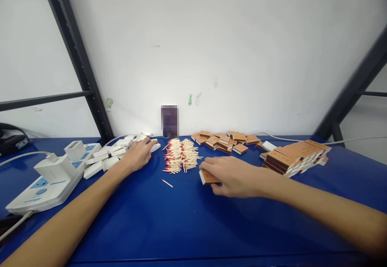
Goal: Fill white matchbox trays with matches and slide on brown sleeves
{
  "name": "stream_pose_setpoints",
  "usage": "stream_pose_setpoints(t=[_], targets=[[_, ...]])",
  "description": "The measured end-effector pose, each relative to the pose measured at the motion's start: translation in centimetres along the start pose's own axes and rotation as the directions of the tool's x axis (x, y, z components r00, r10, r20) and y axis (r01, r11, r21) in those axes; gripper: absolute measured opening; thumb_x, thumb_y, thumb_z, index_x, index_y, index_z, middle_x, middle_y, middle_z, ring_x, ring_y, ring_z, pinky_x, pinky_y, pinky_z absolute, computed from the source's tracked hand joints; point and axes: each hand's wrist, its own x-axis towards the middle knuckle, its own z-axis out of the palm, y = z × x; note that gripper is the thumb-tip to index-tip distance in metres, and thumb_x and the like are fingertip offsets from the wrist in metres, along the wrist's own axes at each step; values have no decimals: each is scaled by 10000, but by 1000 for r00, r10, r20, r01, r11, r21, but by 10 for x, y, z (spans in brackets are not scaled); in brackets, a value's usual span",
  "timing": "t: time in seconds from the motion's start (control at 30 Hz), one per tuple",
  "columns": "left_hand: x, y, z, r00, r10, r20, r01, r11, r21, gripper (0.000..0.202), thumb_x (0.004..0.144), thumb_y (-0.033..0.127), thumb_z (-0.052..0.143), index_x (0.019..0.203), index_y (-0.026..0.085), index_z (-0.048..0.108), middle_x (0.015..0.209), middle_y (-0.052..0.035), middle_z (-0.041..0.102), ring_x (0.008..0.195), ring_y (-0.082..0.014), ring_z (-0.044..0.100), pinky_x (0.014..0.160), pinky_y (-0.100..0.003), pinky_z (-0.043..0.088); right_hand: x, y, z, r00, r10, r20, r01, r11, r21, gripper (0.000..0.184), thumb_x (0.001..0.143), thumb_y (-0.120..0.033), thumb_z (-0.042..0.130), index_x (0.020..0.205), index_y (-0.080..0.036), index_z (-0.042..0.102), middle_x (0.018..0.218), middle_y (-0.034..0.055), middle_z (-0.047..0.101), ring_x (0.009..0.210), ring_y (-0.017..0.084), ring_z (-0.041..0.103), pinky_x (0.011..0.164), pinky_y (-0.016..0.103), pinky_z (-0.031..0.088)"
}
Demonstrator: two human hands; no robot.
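My right hand (pixel 231 174) rests on the blue table (pixel 151 218), its fingers closed on an orange matchbox (pixel 207 177) just right of a pile of red-tipped matches (pixel 180 156). My left hand (pixel 139 153) reaches to the left of the pile and lies curled over a white inner tray (pixel 155 147) at the edge of a heap of white trays (pixel 105 156). One loose match (pixel 167 183) lies in front of the pile.
Orange matchboxes (pixel 225 141) are scattered behind the right hand, and a stacked row of them (pixel 294 156) lies at the right. A white power strip with chargers (pixel 51 176) sits at the left. Dark metal frame struts (pixel 78 61) rise at both sides against the wall.
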Motion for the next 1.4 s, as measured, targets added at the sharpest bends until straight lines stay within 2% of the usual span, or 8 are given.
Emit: stream_pose_setpoints(t=[0.2,0.43,0.6,0.83,0.97,1.13,1.27,1.4], targets=[[-1,0,-16,985,0,-172,-21,992,-121,546,865,129,440,1399,230,390,1275,-119,502,908,-233,622,841,-390,494,-5,-14,20,983,-42,-178,65,990,127,227,847,-184,534,1072,-212,537,957,42,590,694,162,526,616,293,383],[-9,27,-41,910,196,-366,-319,894,-314,407,899,82,362,1259,204,508,1116,-73,592,950,-185,592,834,-327,472,-11,-6,37,957,-23,-290,137,915,379,227,852,-144,536,1066,-216,520,929,22,551,763,149,528,680,276,449],[-16,47,-49,903,330,-275,-412,848,-334,317,888,106,367,1041,184,634,933,-51,616,831,-173,589,745,-313,459,-6,-3,52,941,36,-335,111,905,410,396,846,-200,576,1230,-231,487,1039,49,586,902,191,563,786,331,472],[-20,52,-54,919,310,-242,-387,823,-415,242,813,160,431,877,187,662,794,-12,659,710,-156,581,681,-296,428,-7,-1,51,931,83,-357,-18,983,182,515,779,-229,581,1287,-180,517,1088,120,609,997,293,529,881,478,432],[-16,39,-52,941,295,-167,-335,886,-320,204,812,191,444,817,190,648,742,-14,652,687,-169,578,662,-304,412,-9,-8,44,903,-97,-419,153,983,103,508,785,-199,559,1291,-190,516,1265,145,544,1131,298,480,941,480,384],[-9,17,-44,965,262,-29,-263,953,-151,184,838,248,477,839,189,652,813,-56,641,803,-224,583,747,-355,432,-1,-24,42,900,-300,-317,343,935,90,289,905,-275,505,1179,-209,571,1311,114,555,1203,264,464,971,446,359],[-14,25,-50,946,320,-55,-320,891,-321,163,816,241,539,909,199,666,1003,-58,635,978,-230,559,881,-370,420,4,-27,47,894,-280,-349,342,931,129,176,913,-198,476,1042,-190,596,1140,96,619,1104,226,517,936,411,376],[-23,42,-55,887,435,151,-280,770,-574,173,809,322,633,949,229,677,813,3,625,771,-160,578,733,-288,425,3,-26,51,894,-234,-381,324,927,190,145,883,-200,520,1018,-190,575,1063,90,629,1003,223,539,882,403,392]])
